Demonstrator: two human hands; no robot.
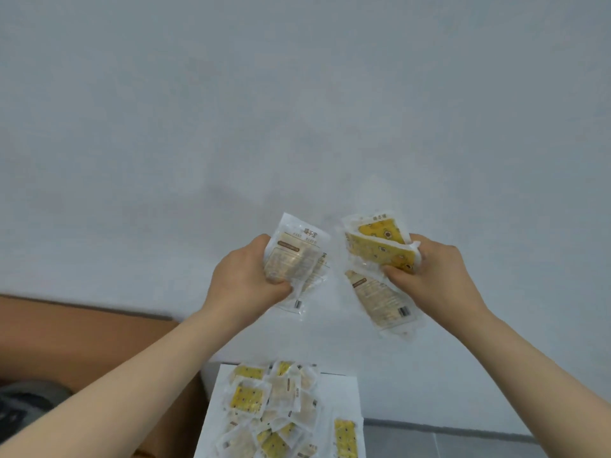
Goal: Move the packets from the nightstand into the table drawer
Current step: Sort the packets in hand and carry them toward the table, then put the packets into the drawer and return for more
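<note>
A plain pale wall (297, 110) fills most of the view. At the lower left there is a brown wooden headboard (82, 342), with a dark grey cloth (26, 404) under it at the left edge. Low in the middle stands the white nightstand (344, 395), and a strip of grey floor (446, 441) shows to its right.

Both bare forearms reach up from the bottom corners and meet in front of the wall, well above the nightstand. The left hand (244, 276) is raised with its back to the camera, and its fingers are curled tightly around a bunch of clear packets with beige print (294, 256); the thumb presses on their lower edge. The right hand (433, 269) is at the same height, just beside the left but not touching it. Its fingers are closed on a bunch of yellow patterned packets (380, 249), and one beige packet (380, 299) hangs down from the same grip, tilted.

On the nightstand top lies a loose heap of small packets (271, 408), yellow and beige mixed, overlapping each other. One yellow packet (345, 438) lies apart at the right side of the top.
</note>
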